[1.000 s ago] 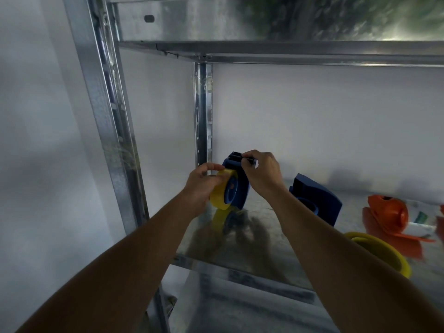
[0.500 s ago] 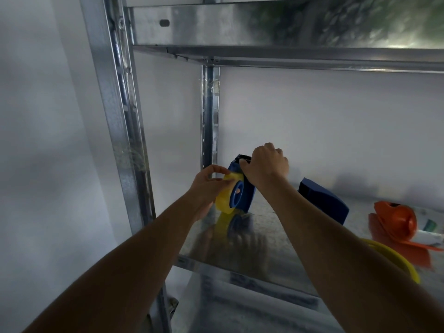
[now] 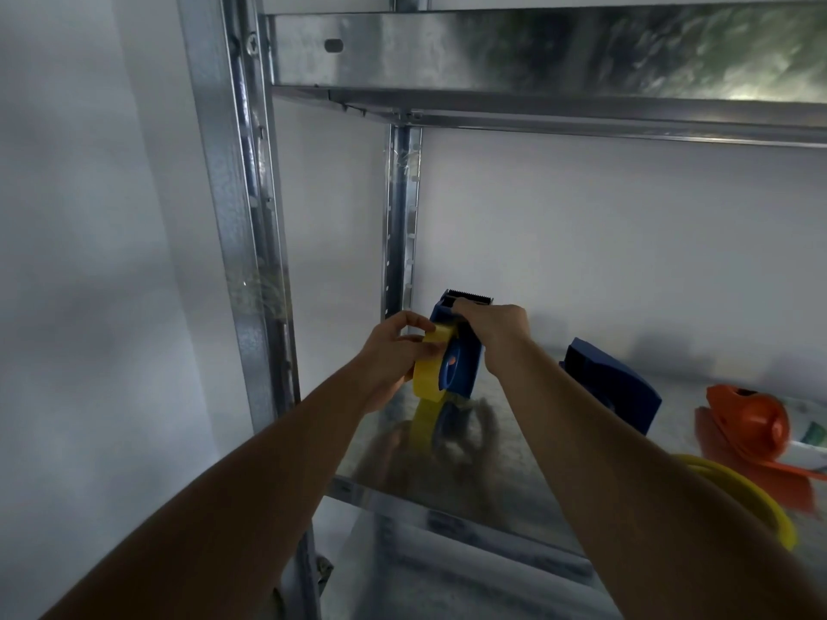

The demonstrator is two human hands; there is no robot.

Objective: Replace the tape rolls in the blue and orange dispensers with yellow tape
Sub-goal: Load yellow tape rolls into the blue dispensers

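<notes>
A blue tape dispenser half (image 3: 461,351) stands upright at the back left of the metal shelf (image 3: 492,476), its toothed cutter at the top. A yellow tape roll (image 3: 429,369) sits on its hub. My left hand (image 3: 394,355) pinches the roll's upper edge. My right hand (image 3: 494,328) grips the dispenser from above. A second blue dispenser piece (image 3: 613,387) lies to the right. The orange dispenser (image 3: 752,427) lies at the far right, partly cut off. Another yellow roll (image 3: 756,503) lies behind my right forearm.
The shelf's steel uprights (image 3: 241,243) stand at the left and back left. The upper shelf (image 3: 537,60) hangs overhead. A white wall closes the back. A white and green object (image 3: 812,438) lies beside the orange dispenser.
The view has shifted left and down, so everything sits further right and lower. My hands stay on the blue dispenser and the yellow roll, the left fingers shifting on the roll's edge.
</notes>
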